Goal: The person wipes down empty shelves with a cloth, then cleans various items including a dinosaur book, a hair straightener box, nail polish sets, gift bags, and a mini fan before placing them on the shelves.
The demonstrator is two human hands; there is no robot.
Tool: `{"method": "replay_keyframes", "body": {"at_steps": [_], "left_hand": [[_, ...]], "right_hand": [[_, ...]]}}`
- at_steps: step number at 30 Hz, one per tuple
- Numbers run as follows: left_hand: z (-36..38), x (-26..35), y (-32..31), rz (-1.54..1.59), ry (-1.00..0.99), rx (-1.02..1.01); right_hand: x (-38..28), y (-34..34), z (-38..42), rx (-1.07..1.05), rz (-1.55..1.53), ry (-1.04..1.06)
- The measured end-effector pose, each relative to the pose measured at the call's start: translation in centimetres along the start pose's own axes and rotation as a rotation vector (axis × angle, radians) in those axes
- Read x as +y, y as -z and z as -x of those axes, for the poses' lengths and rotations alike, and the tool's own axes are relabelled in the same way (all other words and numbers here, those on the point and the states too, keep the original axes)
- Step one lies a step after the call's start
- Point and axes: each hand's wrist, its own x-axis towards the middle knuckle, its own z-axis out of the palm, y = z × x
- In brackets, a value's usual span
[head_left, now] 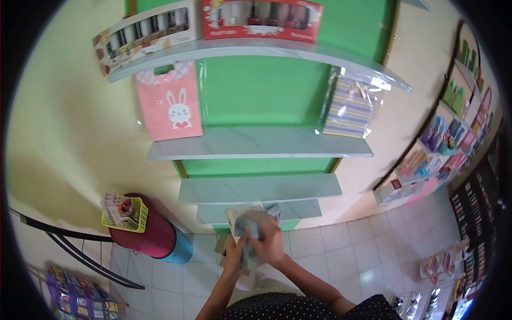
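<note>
My left hand (233,255) is closed on the lower side of a pale box-like item (233,216), held in front of my body. Over that item, my right hand (270,242) is bent inward and smeared by motion, its fingers closed on a crumpled grey cloth-like piece (246,223). Blur and the fingers hide what exactly these two things are. Just behind the hands is the lowest grey shelf (309,209). A brown cardboard piece (222,244) shows on the floor side of my left hand.
Higher shelves (256,143) carry a pink rabbit bag (160,114), a striped wrapped item (349,109) and nail polish boxes (261,33). At left, a yellow basket (143,214) sits on a maroon drum (160,234). A stocked wall rack (421,160) stands right.
</note>
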Motion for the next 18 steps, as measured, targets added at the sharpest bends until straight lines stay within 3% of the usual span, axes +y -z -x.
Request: {"method": "replay_keyframes", "body": {"at_steps": [2,4,7,10,13,16,18], "left_hand": [[-0.7,0.5,-0.6,0.096,-0.048,-0.022],[-0.8,0.7,-1.2,0.146,-0.136,-0.079],[-0.4,0.4,-2.1,0.016,-0.126,-0.116],[-0.4,0.4,-3.1,-0.035,-0.03,-0.07],[-0.1,1.6,-3.7,0.0,-0.087,-0.121],[-0.6,4.6,-4.6,-0.012,-0.221,-0.206],[-1.6,8.2,-6.3,-0.08,-0.325,-0.194]], "right_hand": [[-0.7,0.6,0.1,-0.162,0.151,0.42],[-0.3,2.1,0.7,-0.236,0.103,0.363],[0.5,3.8,0.2,-0.26,0.163,0.393],[0.6,4.3,-1.3,-0.196,0.151,0.291],[1.0,4.6,-1.4,-0.211,0.112,0.318],[2.5,6.6,-1.7,-0.082,-0.22,0.455],[-0.2,7.9,-3.2,0.221,-0.317,0.21]]}}
